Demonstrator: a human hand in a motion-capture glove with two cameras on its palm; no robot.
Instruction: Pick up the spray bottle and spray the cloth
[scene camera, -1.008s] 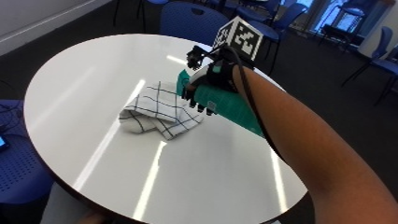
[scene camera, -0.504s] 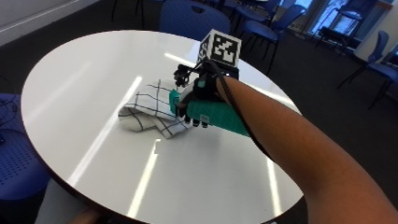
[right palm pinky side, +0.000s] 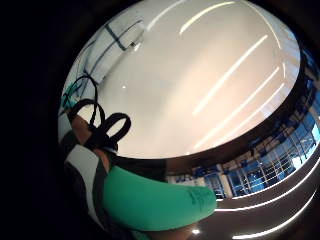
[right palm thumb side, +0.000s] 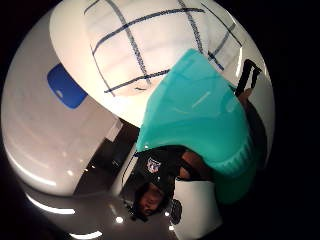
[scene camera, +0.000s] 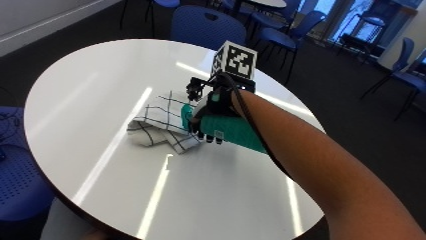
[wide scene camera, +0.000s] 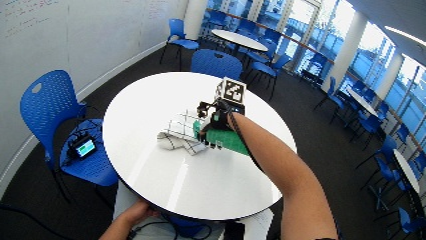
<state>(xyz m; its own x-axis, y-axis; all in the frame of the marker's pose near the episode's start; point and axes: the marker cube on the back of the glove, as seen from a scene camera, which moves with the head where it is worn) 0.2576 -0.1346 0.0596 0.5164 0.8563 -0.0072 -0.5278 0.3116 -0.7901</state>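
Round white table (scene camera: 80, 90), outside view: gloved right hand (scene camera: 214, 107) wraps fingers round green plastic spray bottle (scene camera: 229, 132), held above tabletop. White cloth with dark grid lines (scene camera: 160, 125) lies crumpled on table, just beside hand at its 9 o'clock. Bottle long axis runs roughly 9-to-3, along forearm; front end toward cloth, overlapping cloth edge. Nozzle itself not visible. Judgement: bottle picked up, aim roughly set, trigger squeeze next

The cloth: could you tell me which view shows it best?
The outside view: the checked cloth lies crumpled on the table beside the hand. The thumb side view shows only part; the little finger side, a corner.
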